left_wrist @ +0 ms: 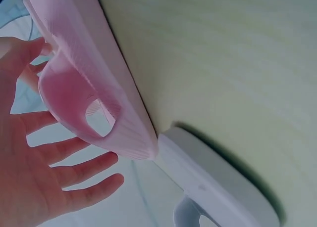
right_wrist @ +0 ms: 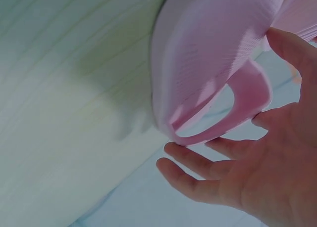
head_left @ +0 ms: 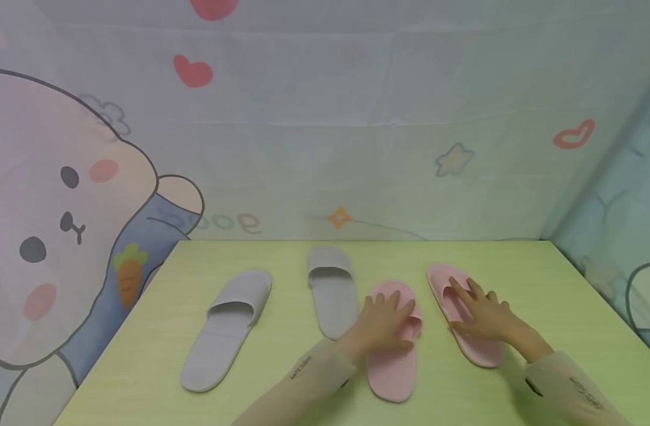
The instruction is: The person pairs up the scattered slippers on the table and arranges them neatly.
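Two pink slippers lie toe-away on the table, right of centre in the head view. My left hand (head_left: 380,322), fingers spread, reaches across the strap of the nearer pink slipper (head_left: 391,376). In the left wrist view its fingers extend loosely beside the strap (left_wrist: 64,81). Over the other pink slipper (head_left: 484,355), which is angled with its toe to the left, is my right hand (head_left: 490,319). Its thumb is right at the sole's edge in the right wrist view, and the other fingers stretch out around the strap (right_wrist: 255,91). Parts of both straps are hidden by the hands.
Left of the pink pair lie two grey slippers, one upright in view (head_left: 335,310) close to my left forearm and one slanted (head_left: 218,349) farther left. They share a light yellow-green table (head_left: 144,349). A printed cloth (head_left: 314,89) hangs behind its back edge.
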Tool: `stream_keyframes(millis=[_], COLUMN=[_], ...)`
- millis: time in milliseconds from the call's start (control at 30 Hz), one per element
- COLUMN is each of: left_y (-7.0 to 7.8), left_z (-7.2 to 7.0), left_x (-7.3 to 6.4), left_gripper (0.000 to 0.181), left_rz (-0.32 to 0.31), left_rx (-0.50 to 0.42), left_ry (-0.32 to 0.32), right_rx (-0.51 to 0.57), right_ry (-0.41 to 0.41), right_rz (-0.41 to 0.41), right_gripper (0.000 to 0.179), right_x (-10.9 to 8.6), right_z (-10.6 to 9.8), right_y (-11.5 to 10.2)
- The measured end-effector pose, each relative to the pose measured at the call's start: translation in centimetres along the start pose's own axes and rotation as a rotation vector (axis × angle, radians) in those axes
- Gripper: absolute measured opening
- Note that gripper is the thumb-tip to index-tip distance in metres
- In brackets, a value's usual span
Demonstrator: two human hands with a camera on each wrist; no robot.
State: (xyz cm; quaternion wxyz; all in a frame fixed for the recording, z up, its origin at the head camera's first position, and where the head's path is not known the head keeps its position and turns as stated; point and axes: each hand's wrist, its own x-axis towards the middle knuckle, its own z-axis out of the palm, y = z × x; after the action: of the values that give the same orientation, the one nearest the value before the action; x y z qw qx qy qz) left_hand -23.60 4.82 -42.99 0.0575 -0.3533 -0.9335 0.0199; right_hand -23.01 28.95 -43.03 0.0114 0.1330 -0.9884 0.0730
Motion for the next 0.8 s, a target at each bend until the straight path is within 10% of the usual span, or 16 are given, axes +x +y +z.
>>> stream_keyframes(millis=[800], left_y=[-0.8], left_z=[-0.5], left_x=[-2.6], left_gripper=[0.075], left_rz=[0.037], left_rx=[-0.036], left_ry=[-0.058], right_rx=[0.107], right_ry=[0.044], right_rz=[-0.15], right_gripper=[0.069], right_x=[0.9], right_z=[-0.4], right_y=[2.5])
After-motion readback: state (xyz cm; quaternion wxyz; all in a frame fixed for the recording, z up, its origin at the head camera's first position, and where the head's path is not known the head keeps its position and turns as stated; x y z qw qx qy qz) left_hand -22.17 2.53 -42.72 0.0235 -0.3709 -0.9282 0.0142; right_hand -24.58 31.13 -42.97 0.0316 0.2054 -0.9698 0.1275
